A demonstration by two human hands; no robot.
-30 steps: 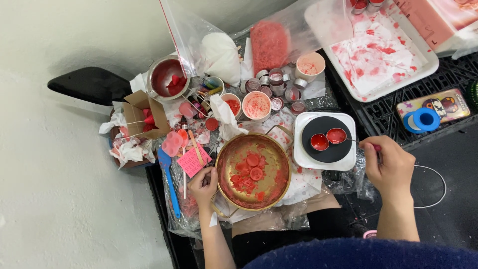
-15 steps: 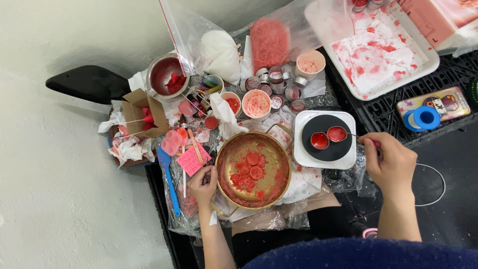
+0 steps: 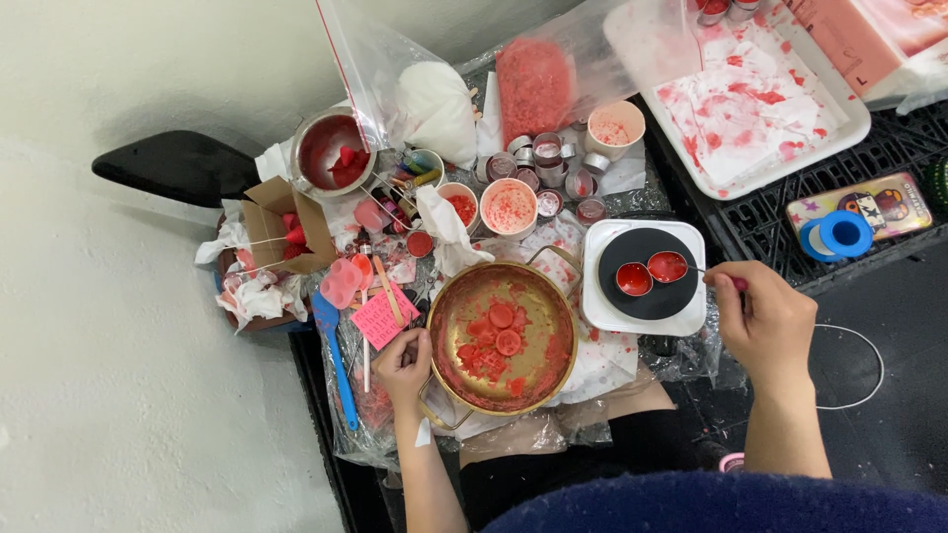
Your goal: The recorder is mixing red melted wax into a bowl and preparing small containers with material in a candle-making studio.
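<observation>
My right hand (image 3: pixel 765 321) grips the handle of a small metal spoon (image 3: pixel 670 266) filled with red liquid, held over the black top of a white hot plate (image 3: pixel 691 316). A small round tin of red liquid (image 3: pixel 633 279) sits on the black disc beside the spoon. My left hand (image 3: pixel 405 357) rests against the left rim of a gold pan (image 3: pixel 444 316), fingers curled at its edge. Several red round discs (image 3: pixel 499 331) lie inside the pan.
Small cups with red bits (image 3: pixel 509 209), several little tins (image 3: pixel 538 163), a steel bowl (image 3: pixel 326 148), a blue spatula (image 3: pixel 336 360), a pink card (image 3: pixel 380 318), a cardboard box (image 3: pixel 276 222) and a stained white tray (image 3: pixel 760 109) crowd the plastic-covered surface. A blue tape roll (image 3: pixel 844 234) lies right.
The spoon in my right hand has shifted slightly left over the hot plate. My left hand stays at the pan's rim.
</observation>
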